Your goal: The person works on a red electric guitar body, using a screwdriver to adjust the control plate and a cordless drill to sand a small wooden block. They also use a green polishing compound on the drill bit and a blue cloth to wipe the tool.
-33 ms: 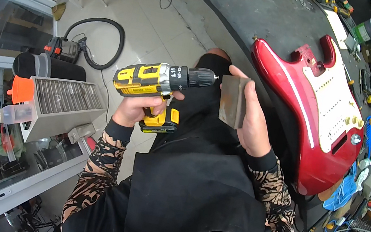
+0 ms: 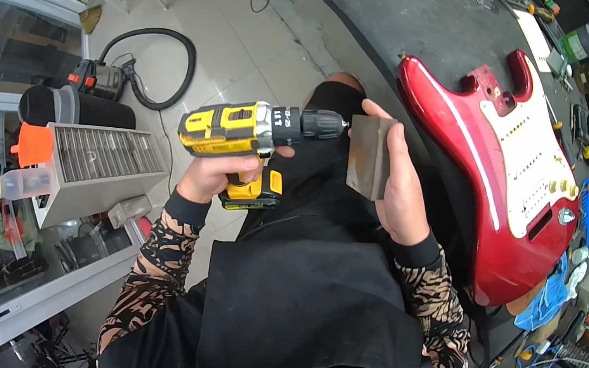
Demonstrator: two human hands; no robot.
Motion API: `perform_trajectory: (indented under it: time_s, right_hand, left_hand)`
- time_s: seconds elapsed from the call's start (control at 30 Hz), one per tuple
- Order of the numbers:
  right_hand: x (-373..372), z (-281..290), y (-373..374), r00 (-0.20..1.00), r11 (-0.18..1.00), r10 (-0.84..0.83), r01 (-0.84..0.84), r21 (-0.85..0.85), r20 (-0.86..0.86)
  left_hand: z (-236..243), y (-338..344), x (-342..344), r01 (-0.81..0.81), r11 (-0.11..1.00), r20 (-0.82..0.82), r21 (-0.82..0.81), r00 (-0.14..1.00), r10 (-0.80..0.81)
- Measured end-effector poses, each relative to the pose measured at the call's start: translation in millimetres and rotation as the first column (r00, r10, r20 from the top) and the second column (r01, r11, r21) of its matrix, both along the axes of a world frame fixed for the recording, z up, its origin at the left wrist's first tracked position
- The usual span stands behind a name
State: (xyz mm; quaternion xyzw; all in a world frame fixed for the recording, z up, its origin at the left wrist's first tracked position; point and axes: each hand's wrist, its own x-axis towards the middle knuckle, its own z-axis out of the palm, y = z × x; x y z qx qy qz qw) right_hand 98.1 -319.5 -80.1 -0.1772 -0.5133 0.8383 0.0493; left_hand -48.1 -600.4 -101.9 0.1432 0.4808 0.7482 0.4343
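Horizontally, the left hand (image 2: 213, 174) grips the yellow cordless drill (image 2: 252, 133), its chuck axis pointing rightward and touching the face of the small grey block (image 2: 369, 156), which the right hand (image 2: 400, 191) clasps upright above the lap.

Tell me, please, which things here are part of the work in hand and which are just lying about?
In hand:
left hand gripping the yellow cordless drill
right hand holding the grey block at the drill's tip

Lying about:
red guitar body on the workbench
vacuum hose on the floor
green-lidded jar
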Motion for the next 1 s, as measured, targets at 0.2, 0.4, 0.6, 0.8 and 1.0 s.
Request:
perform_trajectory:
  time_s: [0.2, 0.4, 0.6, 0.8, 1.0]
  right_hand:
    - [-3, -5, -1, 0.999, 0.998, 0.003, -0.005, -0.065, -0.032]
    - [5, -3, 4, 0.999, 0.998, 0.044, -0.043, -0.049, 0.011]
    - [9, -4, 5, 0.999, 0.997, 0.048, -0.047, -0.055, 0.022]
    - [10, -6, 6, 0.999, 0.994, 0.041, -0.038, -0.105, 0.022]
    - [10, -8, 7, 0.999, 0.997, 0.019, -0.017, -0.076, 0.026]
  left_hand:
    - [25, 20, 18, -0.007, 0.986, -0.166, -0.169, 0.986, -0.022]
    - [19, 19, 16, -0.015, 0.968, -0.212, -0.252, 0.976, -0.04]
    - [13, 18, 15, -0.022, 0.961, -0.214, -0.277, 0.976, -0.04]
    - [13, 20, 14, -0.018, 0.955, -0.223, -0.295, 0.974, -0.051]
    - [12, 20, 14, -0.04, 0.951, -0.216, -0.308, 0.976, -0.029]
